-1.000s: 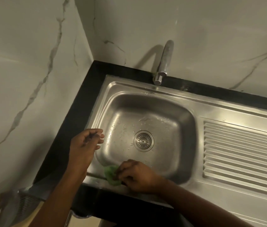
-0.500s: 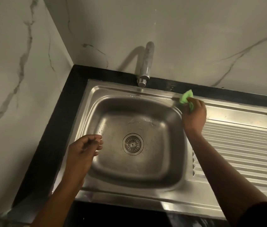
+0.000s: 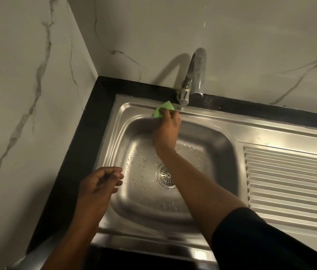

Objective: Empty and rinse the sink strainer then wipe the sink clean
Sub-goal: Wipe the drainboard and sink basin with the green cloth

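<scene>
Just two hands, one cloth (image 3: 163, 111), one sink (image 3: 270, 131).

Sink (image 3: 221, 121): brushed stainless steel, glossy, water-beaded. Behind it, faucet (image 3: 197, 75): polished metal. Worktop (image 3: 87, 123): matt black. Wall (image 3: 231, 36): smooth veined marble. Cloth (image 3: 162, 110): green, soft.

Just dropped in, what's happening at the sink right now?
A person is wiping the steel sink. The right hand presses a green cloth against the back rim, just below the faucet. The left hand hovers empty over the left edge. The strainer sits in the drain, with droplets in the basin.
</scene>
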Action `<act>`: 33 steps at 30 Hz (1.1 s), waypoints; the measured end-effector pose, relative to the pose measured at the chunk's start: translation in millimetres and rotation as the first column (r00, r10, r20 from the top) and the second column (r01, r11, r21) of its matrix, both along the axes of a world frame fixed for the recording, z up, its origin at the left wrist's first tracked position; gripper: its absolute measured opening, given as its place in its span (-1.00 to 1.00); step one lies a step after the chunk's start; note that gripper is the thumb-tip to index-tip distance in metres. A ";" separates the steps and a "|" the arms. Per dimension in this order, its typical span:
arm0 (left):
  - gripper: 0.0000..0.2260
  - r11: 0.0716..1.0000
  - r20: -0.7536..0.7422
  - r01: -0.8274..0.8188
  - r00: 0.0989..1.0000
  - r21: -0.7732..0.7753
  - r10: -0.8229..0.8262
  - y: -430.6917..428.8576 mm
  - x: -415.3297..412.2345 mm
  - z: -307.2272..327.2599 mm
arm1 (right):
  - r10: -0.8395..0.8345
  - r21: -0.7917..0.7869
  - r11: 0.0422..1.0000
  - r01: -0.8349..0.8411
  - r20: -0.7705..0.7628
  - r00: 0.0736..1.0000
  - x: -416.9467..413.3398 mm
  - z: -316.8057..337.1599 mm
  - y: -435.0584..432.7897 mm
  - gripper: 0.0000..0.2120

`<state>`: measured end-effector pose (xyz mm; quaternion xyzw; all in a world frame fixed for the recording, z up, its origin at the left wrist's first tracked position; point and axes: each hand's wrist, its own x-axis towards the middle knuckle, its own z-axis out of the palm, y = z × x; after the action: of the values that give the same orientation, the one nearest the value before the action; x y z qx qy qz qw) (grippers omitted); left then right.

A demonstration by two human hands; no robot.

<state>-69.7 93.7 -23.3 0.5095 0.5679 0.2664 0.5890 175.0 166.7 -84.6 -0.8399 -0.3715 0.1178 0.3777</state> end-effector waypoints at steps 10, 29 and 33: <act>-0.81 0.998 -0.022 -0.053 0.998 -0.030 0.052 -3.8 -21.5 2.8 | 0.291 -0.090 0.953 -0.290 -0.010 0.957 -50.6 17.6 57.7 -0.64; -0.74 1.000 0.003 -0.028 1.000 -0.008 0.028 -11.6 -34.1 15.1 | 0.606 -0.456 0.789 -0.412 0.466 0.644 25.2 30.7 18.2 -0.51; -0.74 1.000 0.012 -0.003 1.000 -0.005 0.003 -11.4 -34.1 15.9 | 0.482 -0.449 0.851 -0.273 0.460 0.746 74.0 31.3 -36.2 -0.48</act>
<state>-103.8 82.4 -7.5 0.5056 0.5656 0.2689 0.5934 249.0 130.5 -53.3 -0.7958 -0.6022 0.0081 0.0634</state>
